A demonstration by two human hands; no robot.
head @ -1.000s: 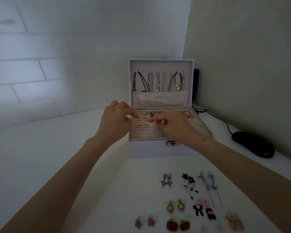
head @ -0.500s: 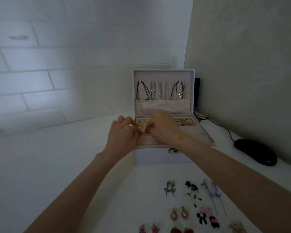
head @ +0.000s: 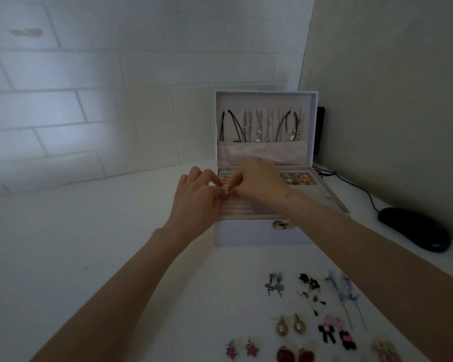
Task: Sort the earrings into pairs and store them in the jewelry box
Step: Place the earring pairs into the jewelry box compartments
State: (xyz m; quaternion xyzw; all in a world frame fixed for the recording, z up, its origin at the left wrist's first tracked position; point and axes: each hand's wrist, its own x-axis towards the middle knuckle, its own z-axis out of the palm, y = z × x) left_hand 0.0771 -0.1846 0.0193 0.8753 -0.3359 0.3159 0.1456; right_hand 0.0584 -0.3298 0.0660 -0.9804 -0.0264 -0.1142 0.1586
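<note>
No text, label, brand, number or sign can be read anywhere in view.
</note>
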